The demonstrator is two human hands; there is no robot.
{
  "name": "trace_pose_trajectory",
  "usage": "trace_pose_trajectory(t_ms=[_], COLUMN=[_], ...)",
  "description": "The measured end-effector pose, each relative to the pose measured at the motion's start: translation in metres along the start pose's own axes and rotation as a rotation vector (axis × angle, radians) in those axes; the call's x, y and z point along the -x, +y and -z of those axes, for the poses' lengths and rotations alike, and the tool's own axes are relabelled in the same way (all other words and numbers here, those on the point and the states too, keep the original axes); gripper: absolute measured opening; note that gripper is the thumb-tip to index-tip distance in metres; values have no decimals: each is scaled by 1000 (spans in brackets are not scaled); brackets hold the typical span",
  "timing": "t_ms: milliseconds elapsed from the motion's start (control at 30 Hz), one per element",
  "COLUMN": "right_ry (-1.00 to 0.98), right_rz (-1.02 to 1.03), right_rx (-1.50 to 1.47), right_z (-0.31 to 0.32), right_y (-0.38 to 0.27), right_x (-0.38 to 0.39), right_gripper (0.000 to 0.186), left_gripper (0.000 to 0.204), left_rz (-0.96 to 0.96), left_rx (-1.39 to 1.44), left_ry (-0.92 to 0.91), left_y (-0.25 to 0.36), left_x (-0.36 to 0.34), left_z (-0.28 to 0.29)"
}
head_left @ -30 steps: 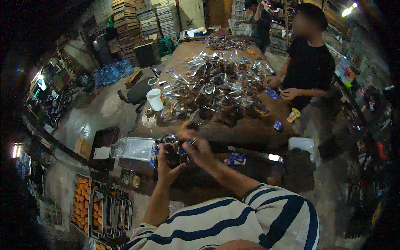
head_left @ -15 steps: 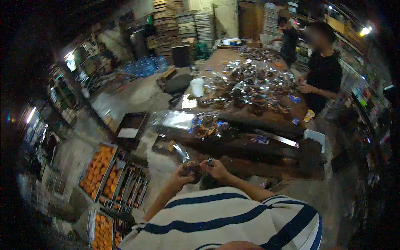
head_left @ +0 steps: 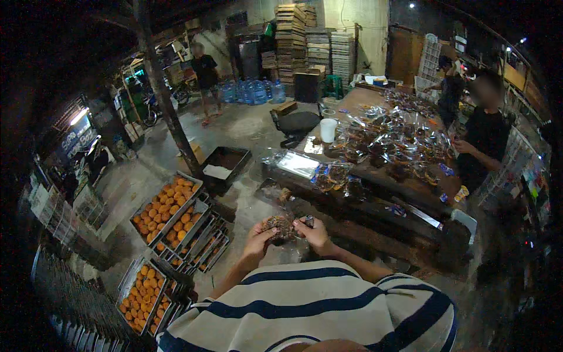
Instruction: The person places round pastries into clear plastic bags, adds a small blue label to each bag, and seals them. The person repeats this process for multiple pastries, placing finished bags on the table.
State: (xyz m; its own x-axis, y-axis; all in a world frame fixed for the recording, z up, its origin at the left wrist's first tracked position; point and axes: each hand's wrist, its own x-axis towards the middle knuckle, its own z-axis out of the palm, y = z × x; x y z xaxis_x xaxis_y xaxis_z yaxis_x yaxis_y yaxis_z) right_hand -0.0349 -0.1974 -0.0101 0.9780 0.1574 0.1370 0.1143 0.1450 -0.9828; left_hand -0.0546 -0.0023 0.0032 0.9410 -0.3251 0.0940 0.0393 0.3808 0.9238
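In front of my chest, my left hand (head_left: 258,239) is closed on the left side of a clear plastic bag (head_left: 280,229) with brown contents, perhaps baked goods. My right hand (head_left: 316,236) is closed at the bag's right side, thumb and fingers pinched together. A small dark object with a shiny tip (head_left: 309,220), possibly a lighter, sticks up from the right fingers. Just beyond my hands is the near end of the long table (head_left: 375,176), where filled clear bags (head_left: 381,135) lie heaped.
Trays of round orange-brown baked goods (head_left: 170,205) are stacked low at my left, with another stack (head_left: 141,299) nearer. A black crate (head_left: 226,167) sits on the floor by a post (head_left: 167,100). Clear packaging sheets (head_left: 298,164) and a white tub (head_left: 328,130) lie table-side. A person (head_left: 484,129) stands right.
My view has swung left, so the table and trays sit farther right in the picture. The bag's shiny end, which stuck up before, no longer does. Both hands still hold on.
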Motion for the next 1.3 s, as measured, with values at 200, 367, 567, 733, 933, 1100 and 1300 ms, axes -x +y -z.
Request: trace_pose_trajectory(t_ms=[200, 367, 567, 733, 933, 1100, 1300], right_ry=[54, 36, 84, 233, 311, 346, 337], right_rz=[-20, 106, 7, -114, 6, 84, 133], right_rx=[8, 274, 233, 8, 35, 47, -9], right_z=[1, 26, 77, 123, 198, 241, 283], right_y=[24, 34, 27, 49, 44, 40, 35], right_x=[-5, -1, 19, -2, -32, -69, -129], right_gripper=[17, 20, 23, 17, 12, 10, 14], left_gripper=[35, 41, 44, 42, 36, 32, 29], left_rz=[1, 125, 185, 218, 209, 231, 178], left_rx=[89, 175, 95, 180, 12, -235, -81], left_ry=[108, -18, -22, -121, -172, -179, -84], left_y=[-10, -29, -52, -84, -117, -120, -110], left_x=[-3, -20, -51, -106, -181, -236, -293], left_z=[5, 1, -20, -45, -98, -128, -146])
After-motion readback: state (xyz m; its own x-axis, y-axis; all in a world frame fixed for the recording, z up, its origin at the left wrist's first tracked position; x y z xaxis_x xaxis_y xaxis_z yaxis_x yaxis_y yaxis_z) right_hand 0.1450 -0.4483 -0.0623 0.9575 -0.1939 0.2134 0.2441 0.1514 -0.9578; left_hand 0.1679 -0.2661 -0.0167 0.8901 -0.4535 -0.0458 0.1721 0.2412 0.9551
